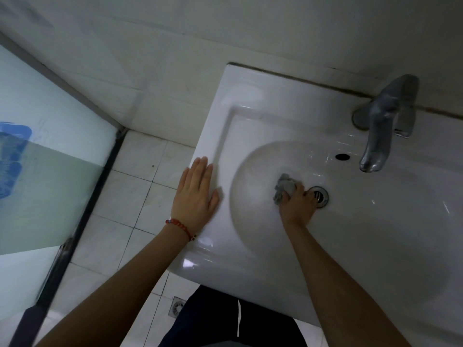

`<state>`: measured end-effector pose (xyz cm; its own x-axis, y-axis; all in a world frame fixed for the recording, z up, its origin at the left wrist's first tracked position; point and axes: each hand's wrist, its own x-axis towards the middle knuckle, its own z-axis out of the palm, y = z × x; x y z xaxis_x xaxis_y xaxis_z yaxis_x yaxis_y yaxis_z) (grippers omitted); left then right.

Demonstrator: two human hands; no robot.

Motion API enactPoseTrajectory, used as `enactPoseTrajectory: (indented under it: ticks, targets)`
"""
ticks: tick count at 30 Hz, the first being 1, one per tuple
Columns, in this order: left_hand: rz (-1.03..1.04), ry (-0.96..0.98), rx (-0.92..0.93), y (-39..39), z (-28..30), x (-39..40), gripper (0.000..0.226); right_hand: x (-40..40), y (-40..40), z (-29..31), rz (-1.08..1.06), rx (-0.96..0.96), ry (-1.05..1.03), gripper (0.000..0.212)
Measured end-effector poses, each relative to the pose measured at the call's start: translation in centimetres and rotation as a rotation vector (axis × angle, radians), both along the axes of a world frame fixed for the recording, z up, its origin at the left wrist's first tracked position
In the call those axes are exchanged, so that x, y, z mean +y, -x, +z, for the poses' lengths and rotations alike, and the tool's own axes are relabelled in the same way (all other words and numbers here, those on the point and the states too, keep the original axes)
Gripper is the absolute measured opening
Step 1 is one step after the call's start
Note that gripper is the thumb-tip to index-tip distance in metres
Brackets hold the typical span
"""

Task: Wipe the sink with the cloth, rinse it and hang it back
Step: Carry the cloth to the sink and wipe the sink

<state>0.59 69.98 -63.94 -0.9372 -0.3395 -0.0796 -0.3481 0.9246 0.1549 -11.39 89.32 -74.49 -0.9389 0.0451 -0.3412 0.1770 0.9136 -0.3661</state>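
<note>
A white ceramic sink fills the right half of the view, its oval bowl below a metal tap. My right hand is down in the bowl, gripping a crumpled grey cloth pressed on the bowl's bottom just left of the metal drain. The hand partly covers the drain. My left hand lies flat with fingers spread on the sink's left rim, holding nothing. A red bead bracelet sits on that wrist.
An overflow hole lies under the tap spout. White tiled wall stands behind the sink. A frosted glass shower door with a dark frame stands at left. A floor drain sits in the tiled floor beside my dark trousers.
</note>
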Motion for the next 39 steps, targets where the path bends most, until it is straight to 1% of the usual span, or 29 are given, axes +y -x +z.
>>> enactPoseTrajectory:
  ticks: [1, 3, 5, 6, 7, 8, 9, 11, 13, 14, 15, 17, 18, 20, 22, 23, 24, 26, 27, 28, 30, 32, 34, 35, 37, 39]
  targets:
    - [-0.001, -0.003, -0.001, 0.0, 0.0, 0.0, 0.055, -1.0, -0.5, 0.4, -0.026, -0.021, 0.047, 0.05]
    - [-0.008, 0.005, -0.002, 0.1, 0.0, 0.0, 0.055, -3.6, -2.3, 1.2, -0.016, -0.037, 0.212, 0.051]
    - [-0.006, 0.01, -0.006, 0.1, -0.2, 0.0, 0.055, -5.1, -4.0, 1.8, 0.048, -0.037, 0.354, 0.049]
    - [-0.004, 0.008, -0.006, 0.1, -0.2, 0.0, 0.056, -5.0, -4.3, 1.8, 0.11, -0.034, 0.376, 0.048]
    - [-0.001, 0.007, -0.001, 0.0, -0.2, 0.0, 0.055, -4.3, -3.9, 1.7, 0.192, -0.021, 0.353, 0.047]
    - [0.001, 0.008, 0.003, 0.0, -0.2, 0.0, 0.055, -3.2, -2.8, 1.4, 0.261, -0.009, 0.286, 0.046]
    - [0.002, 0.007, 0.005, 0.0, -0.1, 0.0, 0.055, -1.9, -1.6, 1.0, 0.283, -0.003, 0.209, 0.044]
    - [0.001, 0.002, 0.003, 0.1, -0.1, 0.0, 0.055, 0.7, 0.7, 0.4, 0.173, -0.006, 0.072, 0.043]
    - [0.004, 0.007, 0.003, 0.1, 0.0, 0.0, 0.056, 1.7, 1.1, 0.3, 0.065, -0.011, -0.047, 0.047]
    - [0.005, 0.004, 0.001, 0.1, 0.0, 0.1, 0.056, 1.2, 0.5, 0.6, 0.049, -0.025, -0.035, 0.048]
    - [0.006, 0.0, 0.002, 0.1, -0.1, 0.1, 0.056, 0.2, -0.6, 0.8, 0.066, -0.021, 0.032, 0.049]
    - [0.008, 0.0, 0.005, 0.1, -0.1, 0.0, 0.056, -1.9, -3.7, 1.5, 0.166, -0.026, 0.232, 0.05]
    - [0.009, 0.001, 0.003, 0.1, -0.1, 0.0, 0.056, -2.5, -5.1, 1.9, 0.216, -0.06, 0.316, 0.048]
    - [0.009, -0.005, 0.001, 0.0, -0.1, 0.1, 0.056, -2.2, -5.7, 2.1, 0.333, -0.11, 0.375, 0.046]
    - [0.01, -0.01, 0.008, 0.1, -0.1, 0.1, 0.056, -0.5, -3.6, 1.7, 0.418, -0.062, 0.245, 0.048]
    - [0.01, -0.012, 0.005, 0.1, -0.1, 0.1, 0.056, 0.5, -2.3, 1.2, 0.388, -0.041, 0.149, 0.048]
    - [0.01, -0.012, -0.001, 0.1, -0.1, 0.0, 0.056, 1.3, -1.0, 0.9, 0.303, -0.038, 0.075, 0.046]
    - [0.011, -0.005, -0.002, 0.1, -0.1, 0.0, 0.056, 1.8, 0.1, 0.8, 0.154, -0.06, 0.0, 0.045]
    - [0.013, -0.01, -0.002, 0.1, -0.1, 0.0, 0.056, 1.3, -0.3, 1.1, 0.138, -0.084, 0.015, 0.046]
    - [0.017, -0.022, 0.0, 0.1, -0.1, 0.0, 0.057, 0.6, -1.4, 1.5, 0.164, -0.118, 0.082, 0.048]
    - [0.022, -0.037, 0.002, 0.1, -0.2, 0.0, 0.058, -0.9, -4.3, 2.3, 0.268, -0.159, 0.277, 0.049]
    - [0.022, -0.038, -0.007, 0.0, -0.1, 0.0, 0.059, -1.1, -6.0, 3.1, 0.359, -0.221, 0.392, 0.049]
    - [0.024, -0.049, -0.006, 0.0, -0.1, 0.0, 0.059, -0.4, -4.8, 3.2, 0.49, -0.176, 0.325, 0.049]
    - [0.025, -0.051, -0.001, 0.0, -0.1, 0.0, 0.058, 0.3, -3.6, 3.0, 0.501, -0.138, 0.25, 0.043]
    - [0.018, -0.05, -0.002, -0.1, 0.0, 0.0, 0.058, 1.7, -0.9, 2.4, 0.348, -0.112, 0.136, 0.031]
    - [0.009, -0.043, 0.009, 0.0, 0.0, -0.1, 0.056, 2.7, 0.7, 1.6, 0.255, -0.099, 0.001, 0.04]
